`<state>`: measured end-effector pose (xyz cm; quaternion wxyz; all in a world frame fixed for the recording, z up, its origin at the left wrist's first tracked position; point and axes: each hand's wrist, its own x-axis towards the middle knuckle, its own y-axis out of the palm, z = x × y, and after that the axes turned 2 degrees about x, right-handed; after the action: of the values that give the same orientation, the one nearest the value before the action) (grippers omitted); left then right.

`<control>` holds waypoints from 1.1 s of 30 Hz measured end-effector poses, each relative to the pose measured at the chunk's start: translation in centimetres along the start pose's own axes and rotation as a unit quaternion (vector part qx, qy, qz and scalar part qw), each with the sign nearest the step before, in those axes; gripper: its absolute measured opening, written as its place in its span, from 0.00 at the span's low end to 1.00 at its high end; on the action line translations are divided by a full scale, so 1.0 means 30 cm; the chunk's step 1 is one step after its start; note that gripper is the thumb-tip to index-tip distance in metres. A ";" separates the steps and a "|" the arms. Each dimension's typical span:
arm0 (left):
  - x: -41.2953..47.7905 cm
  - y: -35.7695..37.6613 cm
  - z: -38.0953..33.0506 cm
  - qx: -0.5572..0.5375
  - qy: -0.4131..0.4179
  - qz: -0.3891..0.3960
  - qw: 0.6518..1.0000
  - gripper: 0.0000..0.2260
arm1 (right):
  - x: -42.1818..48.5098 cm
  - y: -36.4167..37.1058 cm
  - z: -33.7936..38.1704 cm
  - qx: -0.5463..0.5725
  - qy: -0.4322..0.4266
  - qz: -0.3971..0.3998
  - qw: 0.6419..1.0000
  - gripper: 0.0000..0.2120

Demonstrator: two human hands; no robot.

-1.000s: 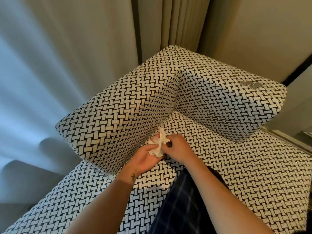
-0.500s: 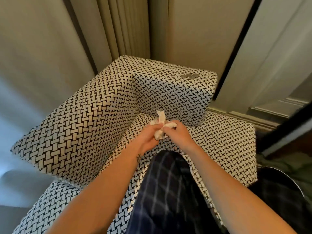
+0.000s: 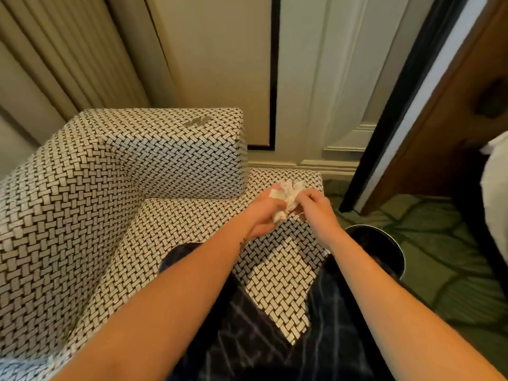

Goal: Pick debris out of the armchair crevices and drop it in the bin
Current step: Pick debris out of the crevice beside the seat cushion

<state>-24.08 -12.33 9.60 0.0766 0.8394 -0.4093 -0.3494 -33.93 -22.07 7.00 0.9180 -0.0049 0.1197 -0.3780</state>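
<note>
Both hands [image 3: 288, 207] grip crumpled tissue [image 3: 288, 193] above the armchair [image 3: 176, 160]

The tissue [image 3: 287, 198] sits between the left hand [image 3: 264, 213] and right hand [image 3: 316, 207], above the armchair [image 3: 82, 215] seat's corner; the bin [image 3: 383, 244] stands just right (on the carpet [image 3: 453, 270]).

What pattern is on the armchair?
The armchair has a black-and-white basket-weave pattern. The head view, the only one, shows it clearly.

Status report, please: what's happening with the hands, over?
Left hand and right hand both pinch the tissue over the seat edge. Bin on floor, to the right. Nothing in between.
</note>
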 end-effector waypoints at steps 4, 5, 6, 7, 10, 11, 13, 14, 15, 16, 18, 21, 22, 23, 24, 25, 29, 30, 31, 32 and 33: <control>0.106 0.165 0.078 0.029 -0.018 0.028 0.999 0.29 | 0.004 -0.179 -0.054 0.053 0.015 -0.035 0.998 0.04; 0.128 0.192 0.089 0.034 -0.018 0.033 0.999 0.28 | 0.008 -0.204 -0.061 0.071 0.015 -0.046 0.996 0.05; 0.150 0.227 0.109 0.043 -0.021 0.038 0.998 0.27 | 0.018 -0.239 -0.085 0.086 0.020 -0.064 0.994 0.05; 0.174 0.254 0.130 0.051 -0.027 0.042 0.997 0.25 | 0.024 -0.268 -0.106 0.099 0.025 -0.083 0.991 0.05; 0.258 0.327 0.192 0.050 -0.054 0.072 0.995 0.24 | 0.056 -0.361 -0.183 0.119 0.034 -0.131 0.984 0.10; 0.280 0.330 0.210 0.053 -0.058 0.079 0.994 0.23 | 0.056 -0.377 -0.201 0.122 0.043 -0.136 0.982 0.10; 0.360 0.376 0.254 0.064 -0.077 0.087 0.991 0.17 | 0.085 -0.449 -0.260 0.141 0.066 -0.153 0.976 0.09; 0.397 0.391 0.274 0.067 -0.088 0.083 0.990 0.14 | 0.098 -0.478 -0.292 0.155 0.077 -0.163 0.971 0.09; 0.432 0.405 0.293 0.070 -0.097 0.073 0.990 0.12 | 0.113 -0.506 -0.326 0.170 0.087 -0.177 0.965 0.09; 0.470 0.422 0.316 0.081 -0.105 0.066 0.989 0.10 | 0.128 -0.536 -0.361 0.183 0.099 -0.193 0.959 0.10; 0.533 0.443 0.361 0.118 -0.109 0.051 0.986 0.09 | 0.145 -0.578 -0.421 0.202 0.121 -0.211 0.949 0.11; 0.627 0.470 0.436 0.163 -0.116 0.017 0.980 0.09 | 0.163 -0.634 -0.489 0.265 0.154 -0.239 0.921 0.12; 0.658 0.474 0.463 0.174 -0.119 0.011 0.977 0.11 | 0.171 -0.651 -0.506 0.284 0.170 -0.246 0.911 0.13; 0.694 0.476 0.494 0.180 -0.124 0.005 0.976 0.12 | 0.181 -0.666 -0.527 0.303 0.183 -0.250 0.901 0.14; 0.718 0.479 0.517 0.186 -0.129 0.000 0.974 0.14 | 0.189 -0.675 -0.543 0.316 0.194 -0.250 0.895 0.14; 0.743 0.485 0.539 0.186 -0.136 -0.009 0.973 0.14 | 0.199 -0.685 -0.562 0.326 0.202 -0.250 0.889 0.14; 0.794 0.506 0.592 0.170 -0.196 -0.009 0.966 0.16 | 0.217 -0.696 -0.618 0.341 0.215 -0.249 0.880 0.10; 0.797 0.508 0.595 0.165 -0.210 0.000 0.964 0.17 | 0.217 -0.698 -0.626 0.344 0.221 -0.241 0.880 0.09; 0.807 0.506 0.603 0.161 -0.222 0.007 0.962 0.18 | 0.222 -0.698 -0.634 0.355 0.224 -0.231 0.878 0.09; 0.818 0.502 0.611 0.161 -0.232 0.016 0.959 0.19 | 0.225 -0.701 -0.645 0.357 0.232 -0.226 0.876 0.10; 0.834 0.492 0.620 0.155 -0.238 0.024 0.958 0.19 | 0.229 -0.702 -0.653 0.363 0.235 -0.225 0.873 0.12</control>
<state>-34.98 -37.57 -11.21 -0.1460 0.7233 -0.4851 -0.4693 -48.19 -40.27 -11.42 0.6903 0.3910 0.1817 -0.5810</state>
